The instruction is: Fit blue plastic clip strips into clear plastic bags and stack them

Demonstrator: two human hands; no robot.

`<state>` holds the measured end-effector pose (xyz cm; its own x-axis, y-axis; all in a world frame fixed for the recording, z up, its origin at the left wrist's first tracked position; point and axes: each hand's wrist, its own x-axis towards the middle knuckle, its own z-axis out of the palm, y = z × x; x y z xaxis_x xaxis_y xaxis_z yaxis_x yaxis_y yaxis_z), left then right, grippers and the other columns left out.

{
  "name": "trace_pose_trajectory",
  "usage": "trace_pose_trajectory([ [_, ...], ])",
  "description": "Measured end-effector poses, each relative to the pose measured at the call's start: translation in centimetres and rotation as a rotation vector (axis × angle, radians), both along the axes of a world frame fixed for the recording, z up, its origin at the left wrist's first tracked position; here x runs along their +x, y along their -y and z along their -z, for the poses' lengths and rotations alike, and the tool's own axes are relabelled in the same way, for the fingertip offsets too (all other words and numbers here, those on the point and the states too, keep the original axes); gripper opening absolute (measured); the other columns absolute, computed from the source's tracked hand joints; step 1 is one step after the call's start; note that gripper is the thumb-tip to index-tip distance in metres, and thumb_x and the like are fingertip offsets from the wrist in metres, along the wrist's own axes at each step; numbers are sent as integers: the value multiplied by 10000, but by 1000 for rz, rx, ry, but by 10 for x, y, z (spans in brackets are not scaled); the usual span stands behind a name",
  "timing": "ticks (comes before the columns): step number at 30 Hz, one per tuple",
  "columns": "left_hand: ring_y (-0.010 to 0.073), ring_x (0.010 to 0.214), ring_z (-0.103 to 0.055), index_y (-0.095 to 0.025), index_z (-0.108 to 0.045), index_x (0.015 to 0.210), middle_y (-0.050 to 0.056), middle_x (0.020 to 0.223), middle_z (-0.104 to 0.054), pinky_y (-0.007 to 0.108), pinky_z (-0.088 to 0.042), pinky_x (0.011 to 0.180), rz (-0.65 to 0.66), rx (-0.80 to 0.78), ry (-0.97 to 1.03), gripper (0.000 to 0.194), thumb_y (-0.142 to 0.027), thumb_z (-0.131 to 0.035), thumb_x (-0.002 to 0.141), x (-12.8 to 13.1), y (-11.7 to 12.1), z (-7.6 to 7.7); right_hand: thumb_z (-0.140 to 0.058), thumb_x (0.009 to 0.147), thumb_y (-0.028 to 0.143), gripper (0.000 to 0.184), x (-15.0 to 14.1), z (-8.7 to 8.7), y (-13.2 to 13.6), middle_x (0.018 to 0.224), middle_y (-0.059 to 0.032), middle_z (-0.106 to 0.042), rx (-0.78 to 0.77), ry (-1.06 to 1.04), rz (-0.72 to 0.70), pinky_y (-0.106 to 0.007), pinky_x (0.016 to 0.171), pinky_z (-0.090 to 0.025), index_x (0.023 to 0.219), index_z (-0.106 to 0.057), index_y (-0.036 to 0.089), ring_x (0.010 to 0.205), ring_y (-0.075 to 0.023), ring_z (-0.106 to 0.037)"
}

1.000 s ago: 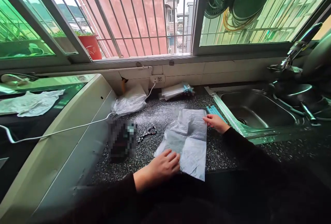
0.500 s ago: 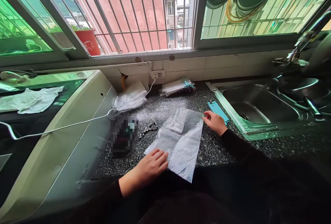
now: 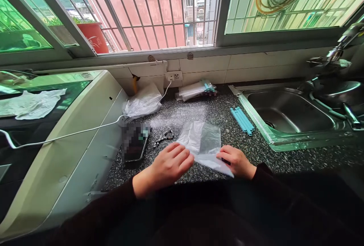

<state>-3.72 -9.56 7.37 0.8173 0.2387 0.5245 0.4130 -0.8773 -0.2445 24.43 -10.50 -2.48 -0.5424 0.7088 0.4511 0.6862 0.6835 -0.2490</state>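
A thin, creased, translucent plastic bag (image 3: 199,137) lies on the speckled dark counter, its near edge lifted and bent over. My left hand (image 3: 172,162) has its fingers curled at the bag's left near side, with the fingertips tucked out of sight. At the right near side, my right hand (image 3: 234,160) pinches the bag's edge between thumb and fingers. Left of the bag sit a dark beaded bracelet (image 3: 164,138) and a phone (image 3: 136,141), partly blurred out. To the right, several blue sealing strips (image 3: 242,121) lie side by side.
A steel sink (image 3: 284,111) with a taped rim is on the right. Against the wall are a packet of clear bags with blue strips (image 3: 196,90) and a crumpled white plastic bag (image 3: 143,101). A white cable (image 3: 85,137) runs left across the cream-coloured appliance.
The bag's near part has been lifted and bent over. My right hand has come from its upper right edge down to the near side. My left hand has shifted slightly up.
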Motion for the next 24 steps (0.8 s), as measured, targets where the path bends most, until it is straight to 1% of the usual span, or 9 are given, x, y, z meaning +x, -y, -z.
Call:
trace_pose_trajectory([
  [3,141,666,-541,-162,-563,836,19,701,-601,300,-420,707,-67,35,-36,192,-133,-378,879,20,-29,-9,-500,839,266,185,-4,3,1,727,-57,-632,-27,-72,58,-273,618,-442,764,-654,198,701,-164,-560],
  [6,146,647,-537,-162,-571,805,16,662,-584,297,-412,675,-160,10,-41,220,-163,-367,889,41,-65,-8,-495,845,305,243,-4,2,3,702,-49,-639,-87,-125,133,-278,620,-438,677,-639,203,702,-171,-561],
  [8,178,765,-567,-146,-583,917,64,824,-633,322,-425,720,-215,-5,32,187,-222,-416,882,50,-84,-3,-494,842,326,262,-4,0,4,683,-38,-629,-170,-136,213,-272,605,-430,646,-619,206,683,-164,-554],
  [10,222,930,-558,-131,-564,1033,121,1030,-616,364,-423,803,-261,-9,139,227,-234,-457,861,51,-92,4,-501,831,327,257,-3,-3,5,661,-24,-617,-250,-141,293,-267,599,-423,625,-595,207,664,-156,-548],
  [12,232,983,-545,-147,-566,1043,125,1086,-599,383,-416,842,-237,-15,204,227,-222,-472,850,47,-88,16,-509,816,312,245,-3,-5,6,649,-17,-613,-300,-152,351,-266,600,-418,605,-574,207,657,-154,-547],
  [13,227,986,-545,-160,-577,1017,116,1073,-605,382,-414,849,-185,-15,216,204,-210,-474,847,43,-83,23,-511,810,306,242,-3,-5,6,646,-17,-613,-316,-157,371,-266,600,-416,596,-566,207,656,-154,-547],
  [17,183,920,-566,-183,-598,920,74,983,-638,339,-430,828,-24,-62,122,139,-189,-485,839,27,-50,58,-501,800,302,244,-4,-6,8,634,-20,-607,-338,-164,409,-271,600,-407,584,-559,205,654,-158,-542],
  [21,222,929,-571,-153,-597,988,120,1033,-630,362,-444,812,-133,-165,38,241,-320,-533,827,20,-32,86,-498,792,312,251,-5,-6,8,622,-24,-601,-362,-196,419,-276,597,-405,573,-554,203,642,-159,-538],
  [24,240,936,-571,-138,-577,1059,141,1056,-624,376,-439,814,-193,-136,28,308,-329,-539,820,22,-32,93,-488,796,335,270,-4,-6,7,617,-23,-596,-410,-249,392,-279,601,-417,568,-544,203,637,-158,-539],
])
